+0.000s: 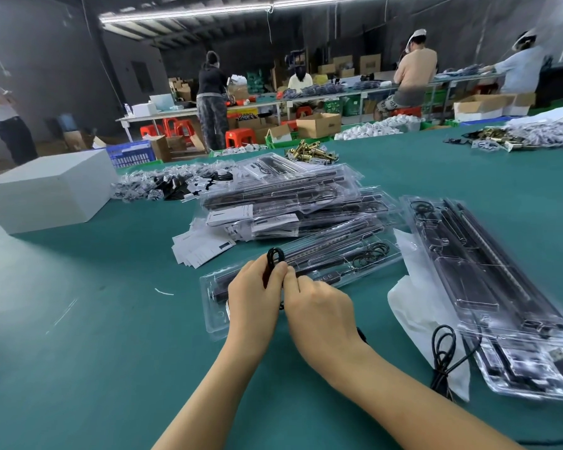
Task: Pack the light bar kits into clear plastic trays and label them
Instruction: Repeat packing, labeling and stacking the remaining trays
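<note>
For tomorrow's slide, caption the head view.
Both hands, left hand and right hand, pinch a coiled black cable above an open clear tray.

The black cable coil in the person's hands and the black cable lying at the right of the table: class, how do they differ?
The cable coil is gripped by the left hand and right hand above a clear tray; the loose cable lies on the table, untouched. The held coil is gathered tight; the loose cable sprawls in open loops. Both are thin and black.

No text can be read. The white label cards (pixel 205 250) at ten o'clock of the hands carry dark print, and the cardboard boxes (pixel 319 124) faint marks, all too blurred.
</note>
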### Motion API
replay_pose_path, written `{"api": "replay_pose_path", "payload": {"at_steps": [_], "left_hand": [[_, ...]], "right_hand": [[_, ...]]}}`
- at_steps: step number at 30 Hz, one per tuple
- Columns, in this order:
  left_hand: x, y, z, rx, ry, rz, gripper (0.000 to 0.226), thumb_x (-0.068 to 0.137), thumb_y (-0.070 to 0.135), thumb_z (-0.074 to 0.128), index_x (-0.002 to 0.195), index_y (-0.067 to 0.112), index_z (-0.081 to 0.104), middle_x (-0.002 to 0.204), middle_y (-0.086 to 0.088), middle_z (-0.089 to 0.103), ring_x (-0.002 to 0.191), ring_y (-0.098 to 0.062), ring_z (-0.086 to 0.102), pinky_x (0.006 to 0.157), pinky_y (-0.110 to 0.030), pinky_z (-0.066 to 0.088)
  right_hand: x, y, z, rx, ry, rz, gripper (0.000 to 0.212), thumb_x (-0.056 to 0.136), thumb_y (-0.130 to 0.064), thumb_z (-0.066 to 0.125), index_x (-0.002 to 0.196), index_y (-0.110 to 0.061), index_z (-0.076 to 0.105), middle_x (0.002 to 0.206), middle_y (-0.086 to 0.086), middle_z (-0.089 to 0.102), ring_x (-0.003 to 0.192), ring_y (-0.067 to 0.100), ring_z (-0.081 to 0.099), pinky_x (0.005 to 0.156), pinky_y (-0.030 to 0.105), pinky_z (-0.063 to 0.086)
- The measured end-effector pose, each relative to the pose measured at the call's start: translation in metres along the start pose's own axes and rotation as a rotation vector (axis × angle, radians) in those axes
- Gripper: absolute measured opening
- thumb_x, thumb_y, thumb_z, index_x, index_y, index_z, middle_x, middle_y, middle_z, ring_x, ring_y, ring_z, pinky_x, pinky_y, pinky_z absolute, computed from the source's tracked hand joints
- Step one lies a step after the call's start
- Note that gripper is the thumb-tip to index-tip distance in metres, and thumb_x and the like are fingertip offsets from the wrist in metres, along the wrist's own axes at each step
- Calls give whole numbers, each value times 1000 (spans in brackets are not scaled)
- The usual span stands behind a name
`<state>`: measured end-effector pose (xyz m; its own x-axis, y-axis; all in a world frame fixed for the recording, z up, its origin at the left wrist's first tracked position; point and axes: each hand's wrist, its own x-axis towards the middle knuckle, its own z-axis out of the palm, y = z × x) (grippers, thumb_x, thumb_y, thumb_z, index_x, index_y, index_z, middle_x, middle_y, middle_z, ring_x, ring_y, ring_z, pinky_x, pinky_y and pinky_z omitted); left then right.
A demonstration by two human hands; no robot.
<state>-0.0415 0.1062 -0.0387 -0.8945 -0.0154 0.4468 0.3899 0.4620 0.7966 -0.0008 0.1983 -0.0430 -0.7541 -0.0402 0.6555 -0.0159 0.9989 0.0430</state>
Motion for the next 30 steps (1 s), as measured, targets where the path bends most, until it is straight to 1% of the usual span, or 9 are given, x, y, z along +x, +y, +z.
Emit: {"api": "replay_pose_path", "payload": {"at_steps": [3,7,11,15,17,19,21,25,30], "left_hand": [[1,0,-1,42,22,71,38,93,22,59,60,28,40,59,9,45,58,-2,42,54,-15,30],[2,-2,-2,-50,-25,-46,39,93,29,59,60,16,45,49,12,40,50,-6,31,49,-20,24],[5,-3,-3,-178,-23,-147,32,95,23,57,70,4,57,54,7,46,55,-12,36,56,-30,31],[11,-7,-11,-268,15,-240,34,98,14,49,70,-4,51,55,2,42,56,-14,35,57,-30,31],[14,-7,-16,-392,11,-299,32,99,11,49,70,-1,58,60,0,51,59,-14,43,58,-27,39],[17,-5,-20,-573,12,-389,28,99,11,49,78,3,65,71,-6,62,66,-17,56,65,-30,50],[22,-3,-24,-763,22,-486,22,99,10,49,85,2,64,73,-7,65,66,-19,63,62,-32,58],[29,-3,-35,-967,67,-610,19,100,12,47,93,-1,59,79,-11,65,69,-31,67,53,-34,59],[30,-3,-37,-1053,38,-673,24,102,15,44,89,2,59,65,-6,68,54,-19,69,48,-27,57]], "right_hand": [[1,-1,-2,67,44,15,39,40,-9,83,77,-12,73,56,-3,60,42,14,56,36,18,35],[-1,-2,-3,36,74,-32,36,44,-8,81,79,-11,73,56,-3,59,43,12,54,36,19,34],[-2,-3,3,30,68,-85,50,49,-13,80,98,-6,75,64,-3,63,49,10,58,40,19,41],[-3,-5,6,111,40,-172,69,45,-7,79,113,-1,69,64,-3,64,48,11,57,38,18,42],[-2,-3,6,230,7,-156,60,48,-4,80,108,-5,71,62,-4,64,46,13,57,36,19,41],[0,-1,2,369,-42,-118,28,66,-8,79,92,-10,68,58,-4,62,45,17,56,37,22,34],[1,1,2,524,-110,-75,8,89,-17,63,87,-10,59,60,0,60,52,24,56,45,28,33],[4,8,9,845,-299,30,18,98,-32,49,93,-17,59,57,-9,48,55,12,44,58,36,41],[8,7,12,997,-375,80,15,93,-31,59,97,-22,71,62,-12,52,57,0,44,61,19,38]]}}
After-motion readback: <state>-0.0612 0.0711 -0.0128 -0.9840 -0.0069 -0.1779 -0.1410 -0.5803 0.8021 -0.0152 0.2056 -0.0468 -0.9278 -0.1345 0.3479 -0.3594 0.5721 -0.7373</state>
